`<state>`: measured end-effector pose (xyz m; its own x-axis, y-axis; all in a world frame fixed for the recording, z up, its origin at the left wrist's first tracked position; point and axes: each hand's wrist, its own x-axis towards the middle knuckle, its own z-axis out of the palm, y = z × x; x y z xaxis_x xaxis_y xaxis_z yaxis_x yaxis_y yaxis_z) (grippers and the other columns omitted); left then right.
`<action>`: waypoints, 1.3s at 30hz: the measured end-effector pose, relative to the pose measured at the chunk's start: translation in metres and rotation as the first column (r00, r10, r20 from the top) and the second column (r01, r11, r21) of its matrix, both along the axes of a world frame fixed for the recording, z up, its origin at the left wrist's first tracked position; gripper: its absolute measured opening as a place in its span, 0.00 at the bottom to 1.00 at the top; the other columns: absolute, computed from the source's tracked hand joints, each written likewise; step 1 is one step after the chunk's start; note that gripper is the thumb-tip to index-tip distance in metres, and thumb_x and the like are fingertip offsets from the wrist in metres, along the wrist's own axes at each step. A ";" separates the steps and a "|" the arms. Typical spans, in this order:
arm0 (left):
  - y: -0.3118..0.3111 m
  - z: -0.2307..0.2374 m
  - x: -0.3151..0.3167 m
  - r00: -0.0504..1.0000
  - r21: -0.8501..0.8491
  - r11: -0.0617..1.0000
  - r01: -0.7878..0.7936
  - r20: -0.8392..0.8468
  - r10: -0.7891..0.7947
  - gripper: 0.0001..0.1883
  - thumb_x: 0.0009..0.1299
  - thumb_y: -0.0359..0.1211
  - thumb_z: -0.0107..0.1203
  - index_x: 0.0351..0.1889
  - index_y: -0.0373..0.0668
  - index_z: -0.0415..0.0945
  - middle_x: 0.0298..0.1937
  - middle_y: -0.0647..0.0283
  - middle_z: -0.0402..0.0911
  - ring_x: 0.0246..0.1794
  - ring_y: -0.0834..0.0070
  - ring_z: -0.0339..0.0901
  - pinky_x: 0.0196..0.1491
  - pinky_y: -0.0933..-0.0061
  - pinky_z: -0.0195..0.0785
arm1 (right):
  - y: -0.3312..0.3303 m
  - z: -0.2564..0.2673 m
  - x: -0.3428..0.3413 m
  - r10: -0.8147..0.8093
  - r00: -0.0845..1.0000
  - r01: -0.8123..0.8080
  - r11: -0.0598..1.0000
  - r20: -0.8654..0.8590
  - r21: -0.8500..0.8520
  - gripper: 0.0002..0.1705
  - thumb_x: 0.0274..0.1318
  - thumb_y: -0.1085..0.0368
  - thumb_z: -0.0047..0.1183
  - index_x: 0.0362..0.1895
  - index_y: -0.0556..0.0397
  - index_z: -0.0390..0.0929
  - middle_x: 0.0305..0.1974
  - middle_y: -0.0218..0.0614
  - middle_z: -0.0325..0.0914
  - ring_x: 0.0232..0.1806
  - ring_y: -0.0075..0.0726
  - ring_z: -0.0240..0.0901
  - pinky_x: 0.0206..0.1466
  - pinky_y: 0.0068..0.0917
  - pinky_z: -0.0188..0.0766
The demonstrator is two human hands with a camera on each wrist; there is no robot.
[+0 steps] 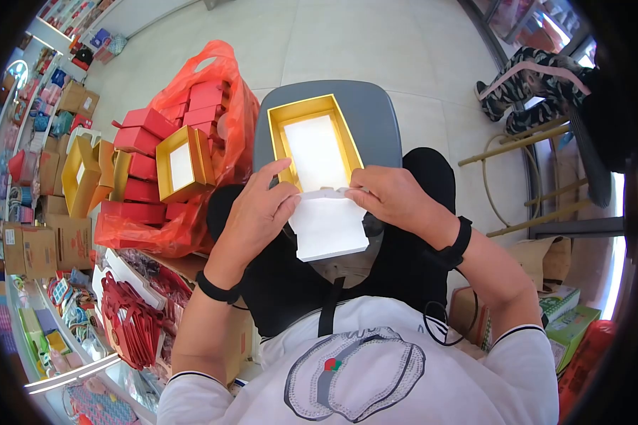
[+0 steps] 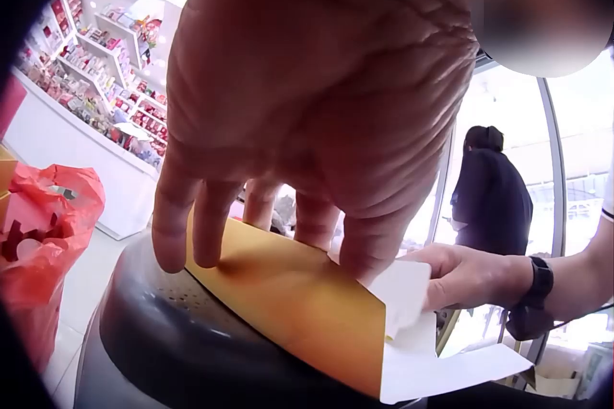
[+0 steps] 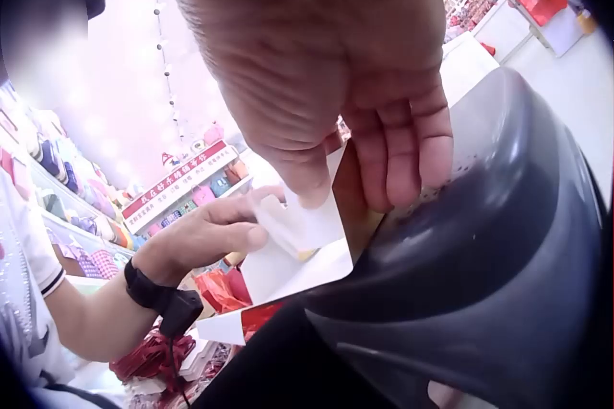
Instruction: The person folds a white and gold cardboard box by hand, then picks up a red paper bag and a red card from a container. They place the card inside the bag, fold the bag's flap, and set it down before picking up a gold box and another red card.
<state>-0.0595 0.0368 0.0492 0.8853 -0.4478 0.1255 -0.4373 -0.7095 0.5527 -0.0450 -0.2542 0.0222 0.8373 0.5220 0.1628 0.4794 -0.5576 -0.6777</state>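
An open gold box (image 1: 280, 139) with a white bottom lies on a dark grey stool, a white flap (image 1: 331, 230) folding out from its near end. My left hand (image 1: 260, 207) grips the near left corner, its fingers along the gold outer wall (image 2: 288, 308) in the left wrist view and its thumb by the flap's fold. At the near right corner, my right hand (image 1: 395, 200) pinches the white card between thumb and fingers. The right wrist view shows its other fingers against the outer wall, with the white flap (image 3: 288, 270) below.
The grey stool (image 1: 376, 113) stands between the knees. To its left, a red plastic bag (image 1: 242, 127) holds several red boxes, with gold boxes (image 1: 184, 166) on top. Shelves and cartons (image 1: 32, 249) line the far left. A gold-legged chair (image 1: 524, 142) stands at the right.
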 end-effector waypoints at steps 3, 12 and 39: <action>0.001 -0.020 0.005 0.997 -0.103 0.994 -0.043 0.062 0.050 0.06 0.77 0.30 0.63 0.45 0.37 0.83 0.72 0.50 0.74 0.62 0.53 0.79 0.62 0.61 0.72 | 0.006 -0.006 -0.001 -0.073 0.997 0.072 0.997 0.011 0.037 0.12 0.70 0.61 0.61 0.36 0.55 0.79 0.29 0.47 0.77 0.32 0.57 0.78 0.35 0.44 0.73; -0.010 -0.025 0.005 0.992 -0.094 0.994 -0.056 0.108 0.066 0.07 0.75 0.32 0.64 0.46 0.40 0.85 0.69 0.53 0.77 0.69 0.51 0.73 0.68 0.51 0.65 | 0.016 -0.008 -0.001 -0.116 0.992 0.115 0.993 0.058 0.010 0.12 0.69 0.60 0.61 0.35 0.55 0.79 0.29 0.49 0.78 0.31 0.60 0.78 0.34 0.46 0.73; -0.036 -0.033 0.021 0.926 0.284 0.958 0.041 0.350 -0.144 0.15 0.76 0.32 0.59 0.59 0.44 0.83 0.50 0.61 0.83 0.70 0.57 0.74 0.78 0.38 0.54 | 0.018 -0.008 0.002 -0.168 0.984 0.170 0.985 -0.065 0.024 0.11 0.70 0.61 0.62 0.41 0.56 0.79 0.29 0.49 0.80 0.33 0.59 0.79 0.37 0.44 0.75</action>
